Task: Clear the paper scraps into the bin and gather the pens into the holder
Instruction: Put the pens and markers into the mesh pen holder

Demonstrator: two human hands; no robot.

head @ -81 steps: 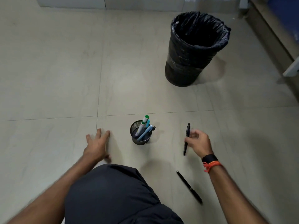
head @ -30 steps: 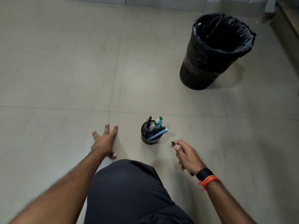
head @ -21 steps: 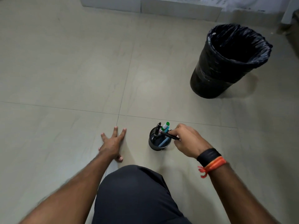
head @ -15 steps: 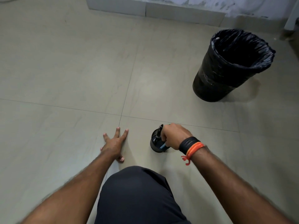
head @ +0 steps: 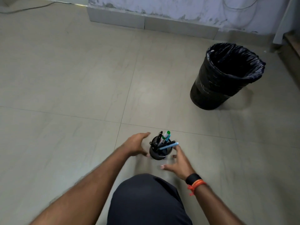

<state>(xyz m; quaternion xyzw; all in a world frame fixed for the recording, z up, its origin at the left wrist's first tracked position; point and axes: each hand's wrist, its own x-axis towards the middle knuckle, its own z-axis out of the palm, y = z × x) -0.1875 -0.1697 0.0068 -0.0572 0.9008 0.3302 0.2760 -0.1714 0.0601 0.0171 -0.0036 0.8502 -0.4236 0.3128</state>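
Note:
A small black mesh pen holder (head: 158, 154) stands upright on the tiled floor, holding several pens: black ones, a green-capped marker (head: 165, 135) and a light blue pen (head: 169, 145). My left hand (head: 137, 146) is open just left of the holder, fingers spread, close to its side. My right hand (head: 179, 163) is open just right of it and slightly nearer me, with a black band and orange thread at the wrist. Neither hand holds anything. A black bin (head: 225, 75) lined with a black bag stands at the far right. No paper scraps or loose pens show on the floor.
My dark-clothed knee (head: 146, 197) fills the bottom centre. A low grey skirting ledge (head: 146, 23) runs along the far wall, a cable (head: 32, 7) lies at the far left, and furniture edges (head: 289, 38) stand at the far right.
My right hand put the black pen into the holder and let go. My left hand lifted off the floor and came beside the holder. The view tilted up.

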